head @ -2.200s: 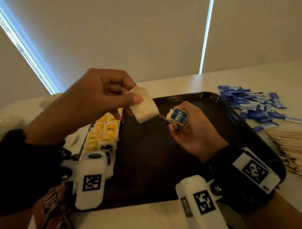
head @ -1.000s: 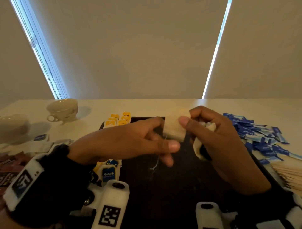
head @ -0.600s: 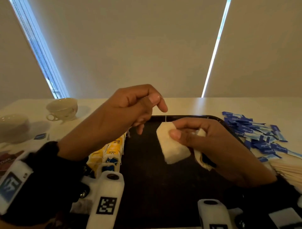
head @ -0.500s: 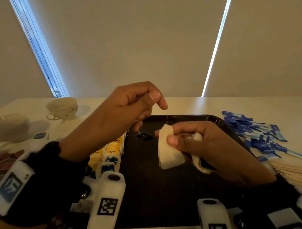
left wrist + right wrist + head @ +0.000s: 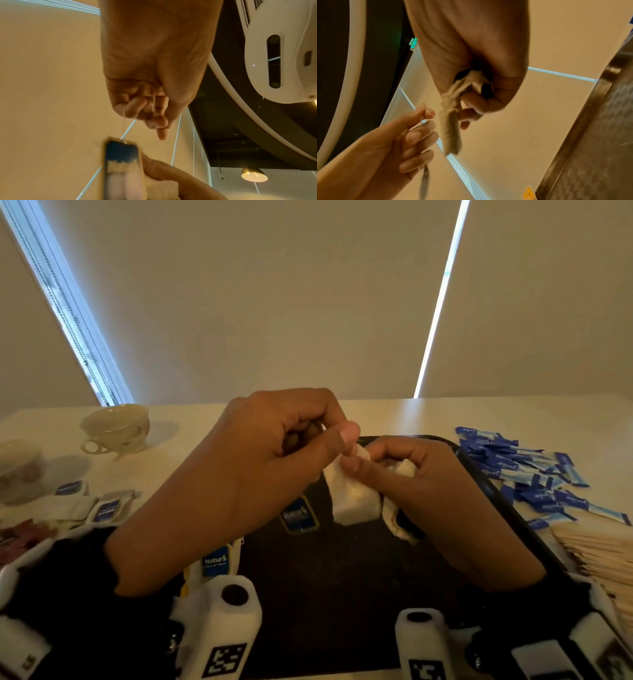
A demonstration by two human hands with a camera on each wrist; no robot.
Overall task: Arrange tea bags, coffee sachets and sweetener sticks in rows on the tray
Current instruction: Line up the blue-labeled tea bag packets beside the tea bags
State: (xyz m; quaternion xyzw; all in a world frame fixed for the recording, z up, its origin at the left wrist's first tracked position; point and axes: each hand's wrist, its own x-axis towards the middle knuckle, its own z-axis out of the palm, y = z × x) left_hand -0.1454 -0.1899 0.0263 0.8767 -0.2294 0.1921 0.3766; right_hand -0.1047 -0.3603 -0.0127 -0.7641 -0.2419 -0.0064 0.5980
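Note:
Above the dark tray [image 5: 342,587], my right hand [image 5: 356,465] pinches a white tea bag [image 5: 356,501] by its top corner. It also keeps a second, crumpled tea bag [image 5: 399,522] in the palm [image 5: 471,79]. My left hand [image 5: 330,440], fingers curled, pinches the bag's thin string [image 5: 123,119] right beside it. The blue tag [image 5: 298,515] dangles under that hand [image 5: 121,162]. In the right wrist view the tea bag [image 5: 450,135] hangs down next to the left hand's fingertips [image 5: 428,115]. A row of tea bags with a Natur's tag [image 5: 215,563] lies along the tray's left side, mostly hidden by my left arm.
Blue sweetener sticks [image 5: 513,470] lie heaped on the table right of the tray, with wooden stirrers [image 5: 599,553] nearer me. Left of the tray are loose tea bags [image 5: 106,508], brown sachets [image 5: 20,537] and two cups [image 5: 116,426].
My left hand has come down from holding the string taut above the tea bag and now sits against the right hand's fingers. The blue tag now dangles lower.

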